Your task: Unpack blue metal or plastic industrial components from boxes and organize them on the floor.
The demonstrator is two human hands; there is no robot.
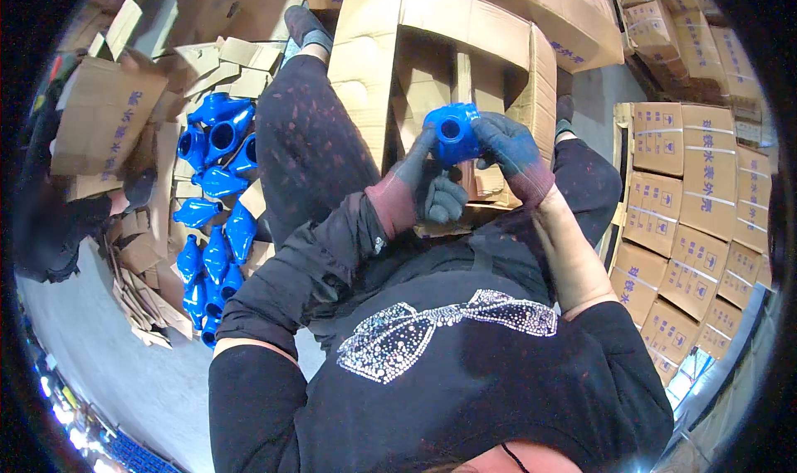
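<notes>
A glossy blue water meter body is held up above an open carton between my legs. Its round opening faces back toward me. My left hand, in a grey glove with a reddish cuff, pinches its left side between thumb and index finger while the other fingers curl below. On the other side, my right hand, gloved alike, has its fingers wrapped round the body. Cardboard dividers stand inside the carton; its floor is partly hidden by my hands.
Several more blue meter bodies lie on cardboard left of my leg. Strapped cartons are stacked on a pallet at the right. Flattened cardboard and scraps lie at the left, beside another person's dark sleeve.
</notes>
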